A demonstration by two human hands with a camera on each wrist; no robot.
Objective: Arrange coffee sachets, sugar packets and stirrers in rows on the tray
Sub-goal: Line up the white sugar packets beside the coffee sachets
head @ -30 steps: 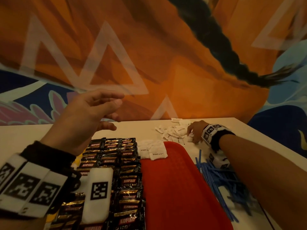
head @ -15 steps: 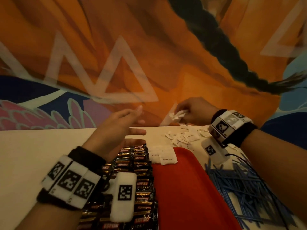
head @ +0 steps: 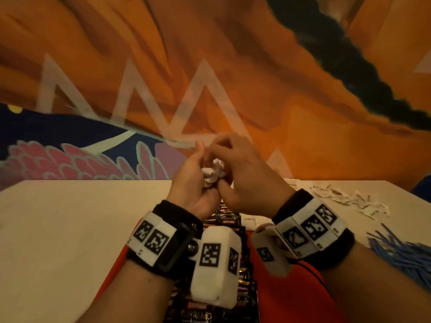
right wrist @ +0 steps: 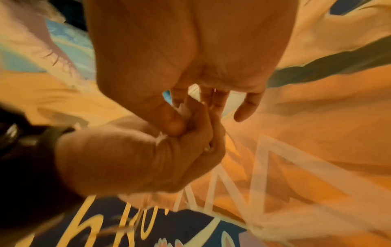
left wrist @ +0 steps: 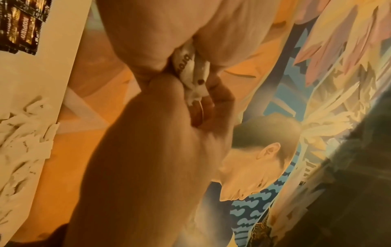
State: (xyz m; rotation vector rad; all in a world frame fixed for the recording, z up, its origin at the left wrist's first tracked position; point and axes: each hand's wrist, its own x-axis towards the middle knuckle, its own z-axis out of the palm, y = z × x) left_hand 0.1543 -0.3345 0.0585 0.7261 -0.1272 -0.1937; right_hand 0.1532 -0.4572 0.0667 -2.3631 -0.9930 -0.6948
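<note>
- A pale table [head: 70,229] runs up to a painted wall [head: 256,66] of orange folds with white triangles, a dark braid-like band and a pink and blue patch at the left; the head view is somewhat blurred
- Both hands are raised above the table's far half, pressed together; the left hand [head: 193,183] and the right hand [head: 247,173] both curl their fingers round a small bunch of white sugar packets [head: 213,173] held between the palms; in the left wrist view the packets [left wrist: 190,70] show wedged between thumb and fingers, with brown print on one
- In the right wrist view the right thumb [right wrist: 169,120] presses into the left hand's closed fingers; the packets barely show there
- More loose sugar packets [head: 349,201] lie scattered on the table to the right, well apart from the hands; a heap of blue stirrers [head: 401,252] lies nearer, at the right edge
- A red tray [head: 279,299] sits below the wrists; dark coffee sachets [head: 224,220] lie in rows along its left part, and one white packet [head: 248,222] lies just beside them
</note>
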